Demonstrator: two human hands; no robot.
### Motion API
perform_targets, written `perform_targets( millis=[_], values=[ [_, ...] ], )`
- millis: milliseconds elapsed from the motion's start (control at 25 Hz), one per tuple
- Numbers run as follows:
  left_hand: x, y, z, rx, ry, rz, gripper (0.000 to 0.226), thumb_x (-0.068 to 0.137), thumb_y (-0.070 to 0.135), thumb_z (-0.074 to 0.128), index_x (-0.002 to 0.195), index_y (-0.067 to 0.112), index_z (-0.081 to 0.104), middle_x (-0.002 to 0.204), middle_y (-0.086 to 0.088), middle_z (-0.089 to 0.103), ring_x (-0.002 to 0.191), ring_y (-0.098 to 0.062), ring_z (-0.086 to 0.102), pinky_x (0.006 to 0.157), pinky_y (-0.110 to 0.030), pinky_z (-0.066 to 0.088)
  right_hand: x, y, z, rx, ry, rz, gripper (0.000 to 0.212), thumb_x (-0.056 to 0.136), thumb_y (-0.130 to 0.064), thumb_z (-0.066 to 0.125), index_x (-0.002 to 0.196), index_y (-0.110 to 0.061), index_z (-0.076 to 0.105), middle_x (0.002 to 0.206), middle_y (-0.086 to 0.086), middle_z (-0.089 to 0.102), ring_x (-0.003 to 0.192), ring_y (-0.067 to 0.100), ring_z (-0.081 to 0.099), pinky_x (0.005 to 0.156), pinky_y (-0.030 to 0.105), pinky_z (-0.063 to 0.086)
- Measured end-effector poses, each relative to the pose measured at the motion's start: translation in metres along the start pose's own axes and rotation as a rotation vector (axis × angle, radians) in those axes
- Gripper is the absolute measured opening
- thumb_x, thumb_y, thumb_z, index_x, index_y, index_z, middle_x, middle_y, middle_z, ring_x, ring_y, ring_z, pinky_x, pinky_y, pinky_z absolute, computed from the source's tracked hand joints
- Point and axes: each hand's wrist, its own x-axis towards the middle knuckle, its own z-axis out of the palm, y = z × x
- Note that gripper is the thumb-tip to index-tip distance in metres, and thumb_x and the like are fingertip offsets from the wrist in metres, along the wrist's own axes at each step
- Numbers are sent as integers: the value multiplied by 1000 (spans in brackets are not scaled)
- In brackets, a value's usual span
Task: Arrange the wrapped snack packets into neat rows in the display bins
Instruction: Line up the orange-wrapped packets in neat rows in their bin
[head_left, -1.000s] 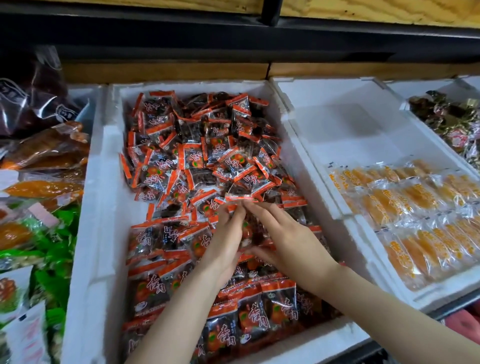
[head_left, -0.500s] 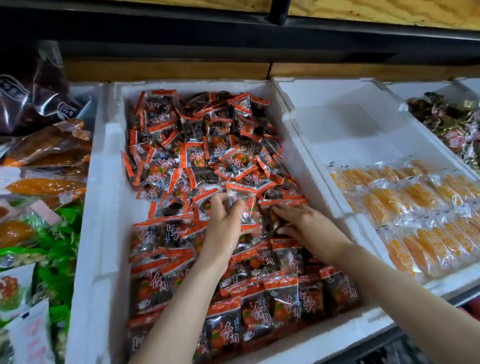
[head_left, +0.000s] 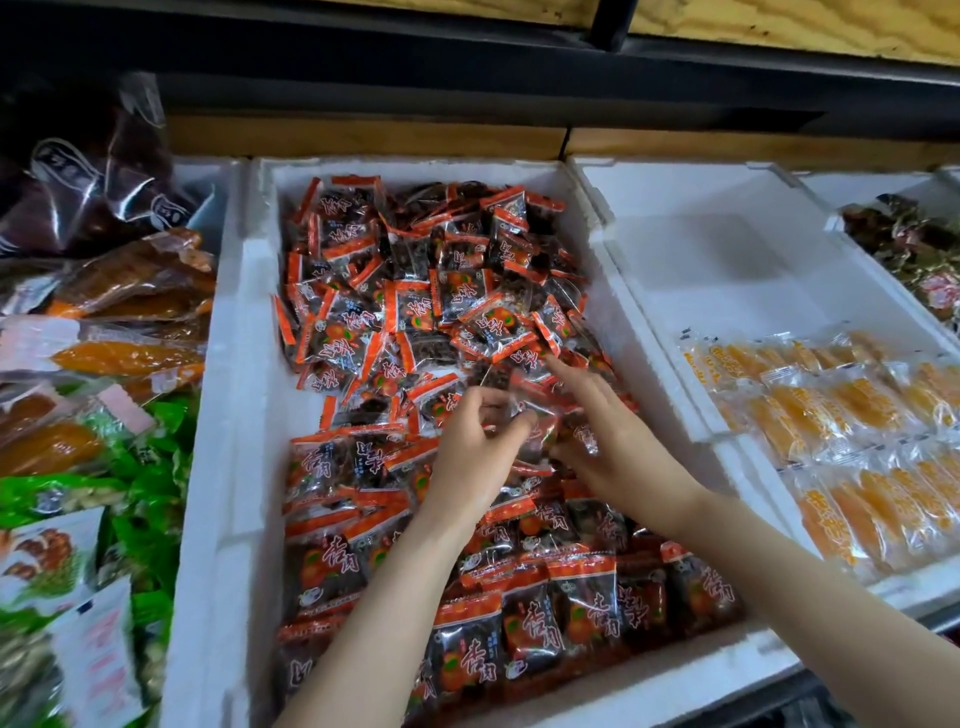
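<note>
head view: a blurred orange-and-dark snack packet sits between the two hands, over the middle of the white foam bin. the left hand has its fingers curled and pinches the packet's edge between thumb and fingertips. the right hand meets the packet from the other side with fingers stretched forward; whether it grips cannot be told through the blur. beyond the hands lies a loose heap of like packets; nearer than the hands they lie in overlapping rows. right of the right hand, a second bin holds yellow packets.
</note>
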Motion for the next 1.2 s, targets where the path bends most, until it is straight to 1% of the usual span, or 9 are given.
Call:
perform_targets(
  millis=[200,360,480,560,640,720,840,1000,1200],
  values=[
    [-1,-3,-1,53,37,79,15,92,28,61,99,18,50,95,10,54,85,3,56,65,-7,41,3,-22,1,323,-4,195,67,82,-18,70,137,-30,33,127,-26,40,117,-16,38,95,4,33],
    [-2,0,-3,61,-20,190,10,97,22,53,100,12,54,87,7,56,71,10,56,64,-5,40,17,-18,-7,489,83,318,33,81,-5,69,113,-10,61,101,-1,64,91,6,59,83,20,48],
    [-4,-9,-11,473,-20,348,22,94,27,57,115,21,53,112,12,56,105,3,51,92,-18,41,30,-2,-14,410,153,341,23,79,-4,71,90,-24,63,88,-4,69,81,13,66,80,26,52],
    [-11,-19,-12,858,-79,372,47,91,35,60,133,25,43,136,12,43,130,-7,34,112,-29,25,35,8,-18,262,99,332,23,79,-9,72,88,-27,59,87,-9,67,81,8,65,78,16,50],
    [-14,-28,-13,1081,-148,347,60,91,37,60,143,24,34,148,8,33,138,-13,24,115,-32,16,40,12,-16,96,-52,267,23,81,-11,71,95,-25,58,87,-11,64,80,3,61,72,4,43],
    [-12,-32,-17,1177,-153,374,63,93,32,58,147,21,30,152,6,29,141,-14,20,115,-31,14,45,15,-9,52,-193,219,21,84,-12,68,100,-22,60,93,-6,65,88,7,62,77,12,45],
    [-8,-35,-25,1157,-141,430,64,96,15,55,151,21,23,158,7,21,147,-13,10,118,-26,7,46,22,8,-106,-288,124,31,88,-14,63,119,-16,60,110,-1,62,106,15,56,88,18,40],
    [-5,-36,-28,959,-185,372,65,92,18,60,148,25,28,155,9,27,145,-10,18,116,-27,16,40,25,22,-376,-86,-112,35,86,-12,64,121,-11,61,114,6,58,107,28,52,95,42,44],
    [5,-29,-29,857,-39,370,52,93,34,58,139,25,38,139,8,40,132,-12,33,110,-30,26,69,4,21,-293,-159,-13,42,89,-20,60,131,-19,51,128,3,52,119,22,47,98,39,42]
  ],
)
